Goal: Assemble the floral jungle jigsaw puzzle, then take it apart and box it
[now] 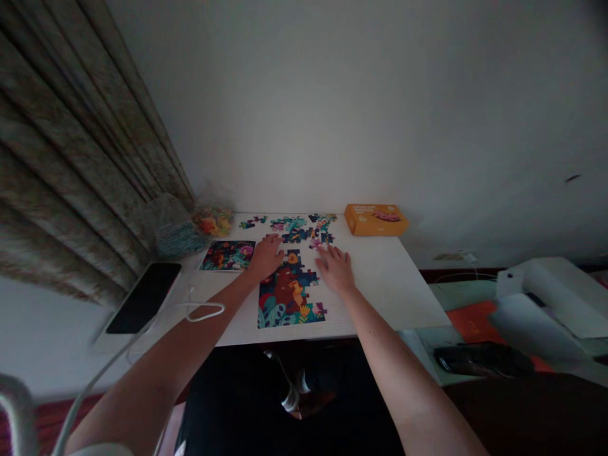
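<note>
A partly joined jigsaw puzzle (287, 288) with a brown animal, leaves and flowers lies on the white table near its front edge. My left hand (266, 256) rests at the puzzle's upper left side, fingers loosely apart. To the right of the puzzle's top, my right hand (336, 269) lies palm down with spread fingers. Its fingertips are close to a pink puzzle piece (315, 243); whether they touch it I cannot tell. Several loose dark blue pieces (295, 235) lie beyond both hands. A printed picture card (228, 255) is left of my left hand.
At the back right stands an orange box (376, 220). Clear bags of pieces (213, 220) sit at the back left, by the curtain (85, 139). A black phone (145, 297) lies at the left edge, with a white cable (114, 361) nearby. A wall (304, 114) rises behind the table.
</note>
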Motion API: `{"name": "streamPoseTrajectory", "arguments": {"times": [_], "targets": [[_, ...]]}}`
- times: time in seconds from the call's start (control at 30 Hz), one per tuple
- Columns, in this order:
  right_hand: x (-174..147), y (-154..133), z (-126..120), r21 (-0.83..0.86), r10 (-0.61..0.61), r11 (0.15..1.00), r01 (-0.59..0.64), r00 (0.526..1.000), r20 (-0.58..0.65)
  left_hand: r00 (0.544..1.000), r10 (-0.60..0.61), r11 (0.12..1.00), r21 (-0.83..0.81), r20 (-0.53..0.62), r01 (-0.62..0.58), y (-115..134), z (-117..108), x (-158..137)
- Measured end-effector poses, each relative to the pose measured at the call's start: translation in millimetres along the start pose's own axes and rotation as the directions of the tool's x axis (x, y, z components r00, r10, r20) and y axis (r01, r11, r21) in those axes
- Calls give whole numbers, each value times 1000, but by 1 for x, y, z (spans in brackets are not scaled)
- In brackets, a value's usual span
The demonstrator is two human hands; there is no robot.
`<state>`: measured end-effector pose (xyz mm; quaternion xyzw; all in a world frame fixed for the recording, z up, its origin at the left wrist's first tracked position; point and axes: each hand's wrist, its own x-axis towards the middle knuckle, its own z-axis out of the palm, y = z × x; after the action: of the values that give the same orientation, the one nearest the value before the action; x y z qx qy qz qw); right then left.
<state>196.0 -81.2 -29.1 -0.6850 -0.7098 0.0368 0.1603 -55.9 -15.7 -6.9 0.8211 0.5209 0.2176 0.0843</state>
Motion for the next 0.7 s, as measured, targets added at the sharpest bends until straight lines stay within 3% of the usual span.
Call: {"name": "streamPoseTrajectory", "arguments": {"times": [0.23, 0.5, 0.7], "targets": [[0, -1, 1, 30, 34, 999, -32, 997, -75, 977, -213, 976, 44, -1, 213, -25, 5, 53], [1, 1, 1, 31, 30, 999, -28, 997, -73, 979, -184, 982, 63, 91, 179, -43, 11, 88], [2, 1, 1, 39, 37, 999, -34, 997, -69, 974, -191, 979, 93, 124, 180, -50, 8, 96]]}}
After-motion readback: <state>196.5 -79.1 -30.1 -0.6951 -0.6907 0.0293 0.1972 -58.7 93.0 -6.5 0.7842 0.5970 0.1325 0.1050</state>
